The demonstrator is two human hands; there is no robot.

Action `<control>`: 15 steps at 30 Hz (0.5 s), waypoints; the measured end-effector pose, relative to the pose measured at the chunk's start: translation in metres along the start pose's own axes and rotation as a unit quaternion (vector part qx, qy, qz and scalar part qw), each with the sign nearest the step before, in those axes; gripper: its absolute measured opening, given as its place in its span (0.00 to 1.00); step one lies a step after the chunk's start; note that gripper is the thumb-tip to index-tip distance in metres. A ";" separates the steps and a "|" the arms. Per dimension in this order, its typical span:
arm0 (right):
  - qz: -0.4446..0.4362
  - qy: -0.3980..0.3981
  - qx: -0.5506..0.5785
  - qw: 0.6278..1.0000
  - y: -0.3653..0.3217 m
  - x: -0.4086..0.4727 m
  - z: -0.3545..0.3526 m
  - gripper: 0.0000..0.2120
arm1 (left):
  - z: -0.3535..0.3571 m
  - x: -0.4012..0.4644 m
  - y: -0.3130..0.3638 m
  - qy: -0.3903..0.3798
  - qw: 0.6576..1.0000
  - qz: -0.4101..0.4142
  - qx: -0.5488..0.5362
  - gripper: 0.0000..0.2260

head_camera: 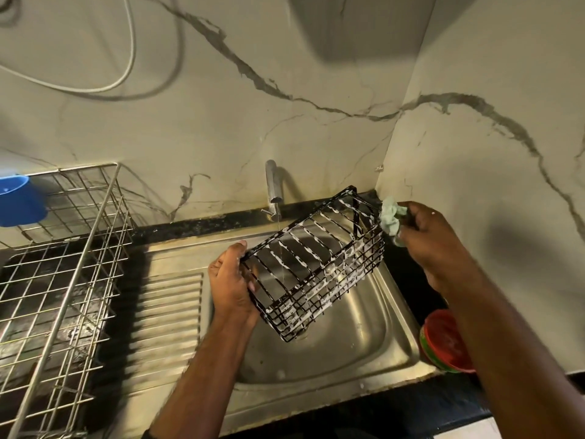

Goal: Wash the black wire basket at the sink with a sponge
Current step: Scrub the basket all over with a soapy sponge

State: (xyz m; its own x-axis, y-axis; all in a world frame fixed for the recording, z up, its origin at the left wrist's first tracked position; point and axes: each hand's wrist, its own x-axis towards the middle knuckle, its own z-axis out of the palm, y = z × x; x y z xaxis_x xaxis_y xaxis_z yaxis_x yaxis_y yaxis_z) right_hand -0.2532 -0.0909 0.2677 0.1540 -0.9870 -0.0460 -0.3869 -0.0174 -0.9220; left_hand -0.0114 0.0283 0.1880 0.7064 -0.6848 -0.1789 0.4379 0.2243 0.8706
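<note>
Left hand [232, 280] grips tilted basket [313, 264], far end raised rightward; right hand [433, 239] clutches sponge [392, 220].

Black wire basket [311, 264]: thin coated metal wire, matt, streaked with white foam. Sponge [392, 220]: pale green, soft, crumpled, cloth-like. Sink [357, 353]: brushed stainless steel, dull sheen, ribbed drainboard. Tap [273, 188]: polished metal. Dish rack [60, 280]: bare silvery wire. Wall [316, 137]: glossy veined marble-look. Blue bowl [19, 204]: smooth plastic.
</note>
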 end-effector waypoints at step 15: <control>0.115 -0.026 0.188 0.975 0.001 -0.003 0.015 0.13 | -0.010 -0.001 -0.002 -0.089 0.978 0.020 0.188 0.15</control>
State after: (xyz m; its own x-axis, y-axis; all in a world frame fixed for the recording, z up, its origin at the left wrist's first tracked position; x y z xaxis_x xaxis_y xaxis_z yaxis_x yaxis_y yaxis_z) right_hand -0.2406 -0.0856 0.2615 0.1518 -0.9483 -0.2788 -0.0566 0.2733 -0.9603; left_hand -0.0069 0.0352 0.1822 0.5972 -0.7973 -0.0871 0.1531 0.0067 0.9882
